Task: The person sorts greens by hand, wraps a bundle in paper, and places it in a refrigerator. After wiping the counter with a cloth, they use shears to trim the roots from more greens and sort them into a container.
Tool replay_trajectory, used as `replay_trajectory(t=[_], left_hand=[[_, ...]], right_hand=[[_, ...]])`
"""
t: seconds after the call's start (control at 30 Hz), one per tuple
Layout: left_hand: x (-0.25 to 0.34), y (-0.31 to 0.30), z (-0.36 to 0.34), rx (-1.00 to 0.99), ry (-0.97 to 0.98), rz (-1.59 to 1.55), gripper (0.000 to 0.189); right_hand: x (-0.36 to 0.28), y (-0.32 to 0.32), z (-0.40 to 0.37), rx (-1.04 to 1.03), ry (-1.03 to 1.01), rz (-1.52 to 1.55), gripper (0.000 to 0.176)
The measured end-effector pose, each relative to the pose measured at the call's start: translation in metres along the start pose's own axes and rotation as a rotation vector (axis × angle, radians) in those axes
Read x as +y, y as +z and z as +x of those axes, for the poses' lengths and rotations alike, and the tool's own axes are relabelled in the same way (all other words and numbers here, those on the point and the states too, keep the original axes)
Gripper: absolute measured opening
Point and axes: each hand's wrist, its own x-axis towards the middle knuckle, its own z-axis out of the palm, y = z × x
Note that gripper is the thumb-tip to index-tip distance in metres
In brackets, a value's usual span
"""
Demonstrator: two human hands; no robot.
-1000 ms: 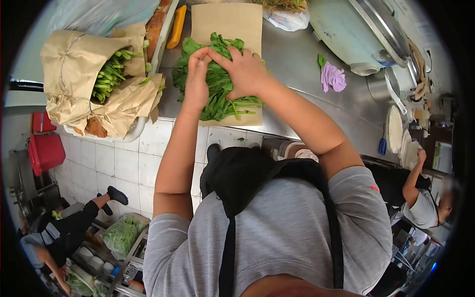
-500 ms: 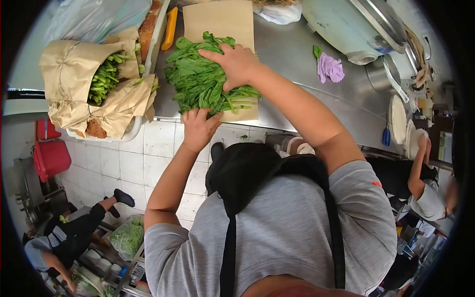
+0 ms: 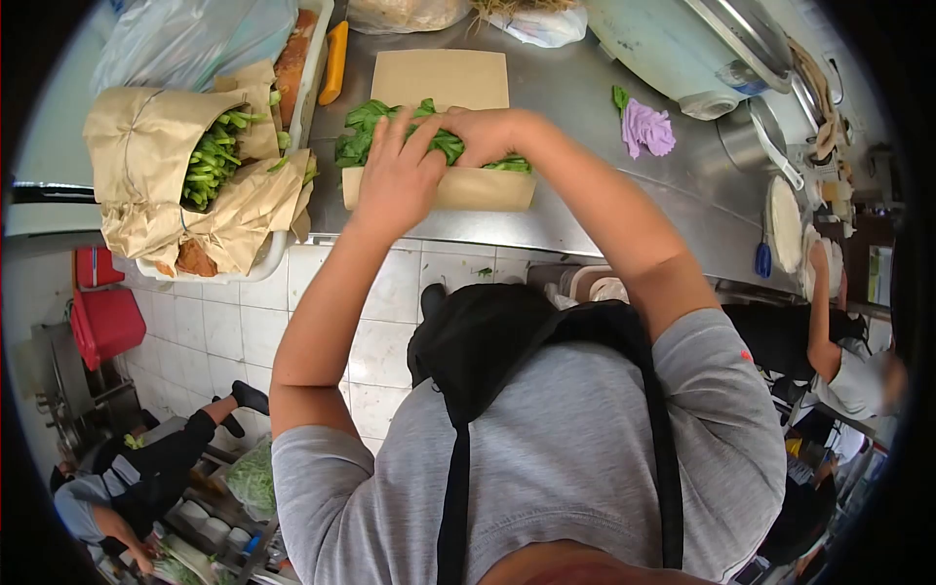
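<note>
A bunch of leafy greens (image 3: 363,127) lies on a sheet of brown paper (image 3: 439,78) on the steel counter. The paper's near edge is folded up against the front of the bunch. My left hand (image 3: 402,171) holds the bunch across the fold, its fingers reaching over the leaves. Beside it, my right hand (image 3: 487,134) grips the top of the greens. Its fingertips are partly hidden among leaves and behind the left fingers.
Paper-wrapped bundles of green stems (image 3: 136,146) fill a white tray (image 3: 263,263) at left. A yellow-handled tool (image 3: 334,60) lies beside it. A crumpled purple cloth (image 3: 647,129) and a large pale container (image 3: 663,58) stand right. Other people work at both sides.
The near edge of the paper has come up over the front of the greens, and the bunch is more compact. My left hand has moved up onto it; my right hand has come lower.
</note>
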Motion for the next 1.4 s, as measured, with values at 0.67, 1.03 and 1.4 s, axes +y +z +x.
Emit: replay_trajectory(t=[0.67, 1.03, 1.4], left_hand=[[-0.071, 0.036, 0.070, -0.668, -0.432, -0.654, 0.022], [-0.086, 0.068, 0.085, -0.701, -0.529, -0.776, 0.022], [-0.075, 0.094, 0.139, -0.780, -0.514, -0.233, 0.030]], right_hand=[[0.016, -0.067, -0.035, 0.402, -0.184, 0.022, 0.083], [0.000, 0.008, -0.027, 0.438, 0.154, -0.447, 0.086], [0.002, -0.001, -0.025, 0.408, 0.141, -0.501, 0.075]])
